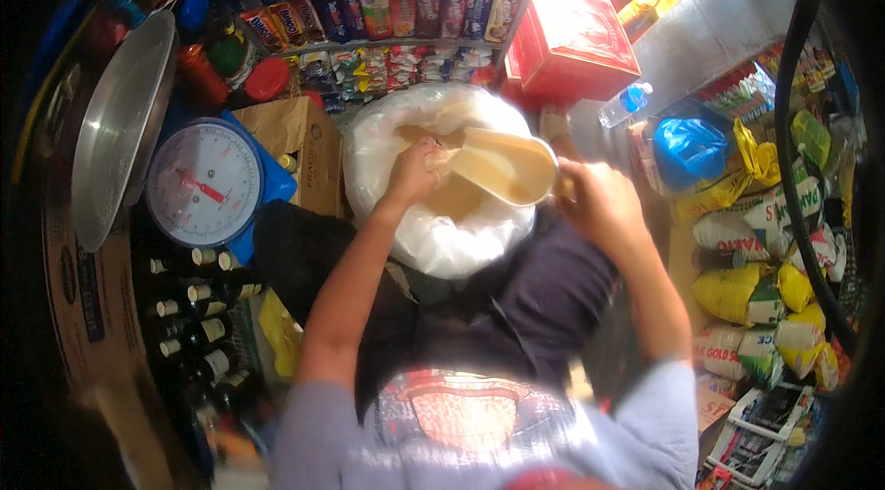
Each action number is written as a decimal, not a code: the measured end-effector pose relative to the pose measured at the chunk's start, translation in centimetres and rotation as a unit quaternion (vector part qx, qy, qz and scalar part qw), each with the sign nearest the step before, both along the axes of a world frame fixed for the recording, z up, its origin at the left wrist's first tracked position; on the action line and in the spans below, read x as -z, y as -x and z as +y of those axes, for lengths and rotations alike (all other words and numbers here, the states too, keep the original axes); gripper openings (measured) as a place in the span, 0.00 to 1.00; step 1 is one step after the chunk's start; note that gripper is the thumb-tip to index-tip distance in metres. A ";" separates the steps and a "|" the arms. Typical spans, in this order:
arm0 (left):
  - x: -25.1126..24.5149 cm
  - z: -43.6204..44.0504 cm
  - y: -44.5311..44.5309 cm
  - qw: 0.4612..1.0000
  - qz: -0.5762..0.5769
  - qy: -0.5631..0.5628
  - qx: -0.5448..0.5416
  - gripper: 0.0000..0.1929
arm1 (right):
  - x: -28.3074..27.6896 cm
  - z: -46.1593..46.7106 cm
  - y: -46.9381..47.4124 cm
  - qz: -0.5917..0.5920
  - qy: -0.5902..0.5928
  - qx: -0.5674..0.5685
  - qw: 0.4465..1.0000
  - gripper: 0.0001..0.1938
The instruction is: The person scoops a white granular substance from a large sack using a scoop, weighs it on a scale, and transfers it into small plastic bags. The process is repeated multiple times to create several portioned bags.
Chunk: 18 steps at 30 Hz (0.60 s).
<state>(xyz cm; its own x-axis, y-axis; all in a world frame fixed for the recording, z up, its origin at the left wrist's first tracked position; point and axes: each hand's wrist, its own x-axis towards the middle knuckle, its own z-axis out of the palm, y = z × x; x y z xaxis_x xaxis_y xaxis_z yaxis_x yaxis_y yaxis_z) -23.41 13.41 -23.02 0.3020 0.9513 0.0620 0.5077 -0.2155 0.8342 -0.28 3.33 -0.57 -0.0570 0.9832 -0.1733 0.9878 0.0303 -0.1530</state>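
Observation:
A large white plastic-lined sack [442, 248] of light brown granular stuff, perhaps sugar, stands open between the person's knees. My right hand [588, 196] grips the handle of a cream-coloured scoop [511, 168], which is tilted over the sack with some of the brown stuff in it. At the scoop's mouth, my left hand [415, 172] holds the rim of a small clear plastic bag [442, 159]. How much the bag holds is hard to tell.
To the left are a dial scale [205, 182] with a metal pan [124, 130], a cardboard box [314, 158] and several bottles [214, 331]. Biscuit packs [377, 9] line the shelf ahead. A red box [577, 40], a water bottle [626, 105] and filled bags [733, 289] are on the right.

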 end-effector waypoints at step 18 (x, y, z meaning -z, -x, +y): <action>-14.1 -1.0 3.3 0.967 -0.132 0.209 0.054 0.19 | 7.9 5.8 6.7 0.186 -0.071 -0.179 0.963 0.13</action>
